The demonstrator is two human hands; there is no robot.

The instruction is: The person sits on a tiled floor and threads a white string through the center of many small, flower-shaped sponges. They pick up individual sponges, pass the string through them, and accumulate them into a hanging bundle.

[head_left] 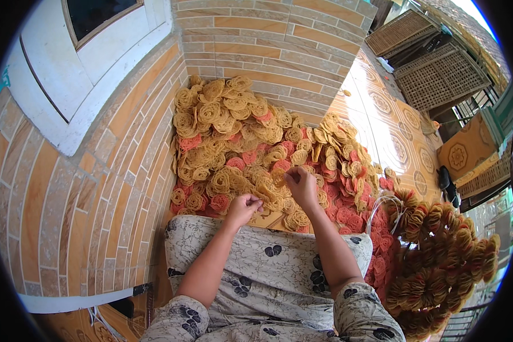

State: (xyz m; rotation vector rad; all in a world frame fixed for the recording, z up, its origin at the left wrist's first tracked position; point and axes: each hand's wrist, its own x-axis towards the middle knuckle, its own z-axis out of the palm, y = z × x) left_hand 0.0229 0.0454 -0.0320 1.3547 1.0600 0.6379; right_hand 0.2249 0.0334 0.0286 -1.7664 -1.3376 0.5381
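Observation:
A large heap of round, lacy, noodle-like crackers [222, 128], mostly yellow with some coral pink, lies against the wall corner in front of me. My right hand [302, 187] is over the near part of the heap, its fingers closed at the edge of a yellow lacy cracker [277, 177]. Lower and to its left, my left hand [243, 211] is pinched, thumb against fingertips, beside folded yellow crackers. What lies between its fingertips is too small to tell. Patterned cloth [268, 259] covers my lap below both forearms.
Coral-pink crackers [347, 216] spread over the floor to the right. Bunches of stacked crackers [444, 256] stand at the lower right, by loops of white string [372, 219]. Tiled walls [251, 43] enclose the heap at left and back. Woven racks [442, 74] lean at the far right.

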